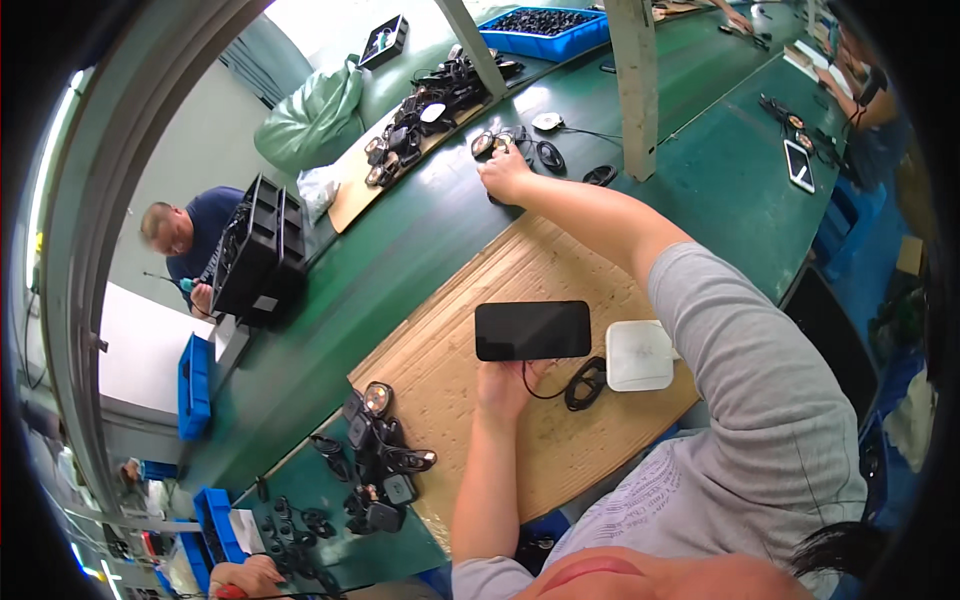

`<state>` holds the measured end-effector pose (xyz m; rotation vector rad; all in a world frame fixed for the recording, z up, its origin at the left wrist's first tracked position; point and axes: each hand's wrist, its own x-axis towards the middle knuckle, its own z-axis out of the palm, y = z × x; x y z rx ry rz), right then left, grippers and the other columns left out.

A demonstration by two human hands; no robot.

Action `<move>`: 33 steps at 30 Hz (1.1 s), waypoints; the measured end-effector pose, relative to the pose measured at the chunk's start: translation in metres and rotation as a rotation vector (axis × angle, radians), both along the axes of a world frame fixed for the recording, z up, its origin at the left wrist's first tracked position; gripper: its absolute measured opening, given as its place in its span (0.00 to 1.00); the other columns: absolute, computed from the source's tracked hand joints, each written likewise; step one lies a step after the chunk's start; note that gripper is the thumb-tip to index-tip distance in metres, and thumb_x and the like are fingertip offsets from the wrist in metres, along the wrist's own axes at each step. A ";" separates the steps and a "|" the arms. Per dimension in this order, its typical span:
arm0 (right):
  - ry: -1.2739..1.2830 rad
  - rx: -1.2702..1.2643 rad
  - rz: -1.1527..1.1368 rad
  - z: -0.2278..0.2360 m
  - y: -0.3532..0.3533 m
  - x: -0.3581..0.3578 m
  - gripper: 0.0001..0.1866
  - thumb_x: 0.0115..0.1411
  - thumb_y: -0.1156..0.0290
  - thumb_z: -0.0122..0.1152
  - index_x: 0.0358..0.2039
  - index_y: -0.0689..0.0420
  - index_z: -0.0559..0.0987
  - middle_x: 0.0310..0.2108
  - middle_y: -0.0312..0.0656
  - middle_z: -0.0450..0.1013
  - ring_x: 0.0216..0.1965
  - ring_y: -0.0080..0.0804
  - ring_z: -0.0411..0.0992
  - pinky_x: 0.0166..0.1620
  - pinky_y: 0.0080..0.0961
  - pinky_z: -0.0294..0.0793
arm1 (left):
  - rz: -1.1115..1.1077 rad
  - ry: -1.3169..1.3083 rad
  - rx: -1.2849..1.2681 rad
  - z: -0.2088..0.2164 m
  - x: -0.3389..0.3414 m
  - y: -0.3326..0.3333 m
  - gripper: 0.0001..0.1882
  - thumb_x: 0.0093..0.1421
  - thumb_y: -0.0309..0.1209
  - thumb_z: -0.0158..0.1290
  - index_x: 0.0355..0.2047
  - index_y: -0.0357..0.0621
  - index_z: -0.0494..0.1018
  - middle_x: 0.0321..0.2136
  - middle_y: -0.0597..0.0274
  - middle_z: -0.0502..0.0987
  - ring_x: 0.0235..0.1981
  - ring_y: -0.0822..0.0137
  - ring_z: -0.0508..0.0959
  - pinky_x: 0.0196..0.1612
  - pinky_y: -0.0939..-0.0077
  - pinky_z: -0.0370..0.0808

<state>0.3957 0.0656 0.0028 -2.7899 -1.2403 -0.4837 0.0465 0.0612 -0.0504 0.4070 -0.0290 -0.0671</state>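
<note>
Here's the left hand (508,390), grasping a black smartphone (533,330) from below, dark face toward the wearer, fingers mostly hidden behind it! Just right of that hand sits a coiled black cable (586,385), 1 thin strand curving back toward the phone's lower edge. Further right, a white square device with rounded corners (640,355) lies flat on the cardboard sheet (570,265). Left of this same hand, a jumble of black cabled devices (380,455), 1 shiny round face catching the light near the top.

Now the right hand (506,177), arm stretched across the green worktop (420,225), fingers down among round copper-toned discs (482,144); whether they are clenched on any, I cannot tell. Just right of it, a black cable coil (550,156); slightly beyond, a white round puck (547,121), its lead trailing right. Beyond this hand and to its left, a long heap of black cabled gadgets (440,105), and past that a blue tray (560,46) full of small dark parts. Well right of the right hand, a white smartphone (799,165); far left of both hands, a co-worker (205,235) behind a black crate (262,265).
</note>
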 end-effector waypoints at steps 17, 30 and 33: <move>0.550 -0.129 -0.516 0.002 -0.089 0.096 0.25 0.49 0.51 0.67 0.44 0.52 0.82 0.44 0.39 0.79 0.42 0.37 0.76 0.45 0.40 0.76 | -0.011 -0.055 -0.011 -0.017 0.001 -0.001 0.25 0.69 0.42 0.46 0.59 0.36 0.66 0.57 0.47 0.71 0.57 0.48 0.73 0.59 0.51 0.72; 0.471 0.201 -0.084 0.067 -0.055 0.057 0.19 0.47 0.55 0.63 0.28 0.61 0.83 0.25 0.43 0.79 0.24 0.42 0.75 0.32 0.36 0.76 | -0.024 -0.001 0.008 -0.018 -0.006 0.005 0.25 0.70 0.42 0.44 0.59 0.35 0.65 0.57 0.46 0.71 0.57 0.46 0.72 0.58 0.48 0.73; 0.281 0.046 0.023 0.132 -0.061 0.000 0.18 0.47 0.58 0.63 0.30 0.61 0.83 0.25 0.43 0.78 0.25 0.38 0.75 0.31 0.35 0.77 | -0.014 -0.008 -0.022 -0.013 -0.007 0.009 0.25 0.70 0.41 0.44 0.59 0.35 0.65 0.57 0.45 0.71 0.58 0.45 0.72 0.58 0.48 0.73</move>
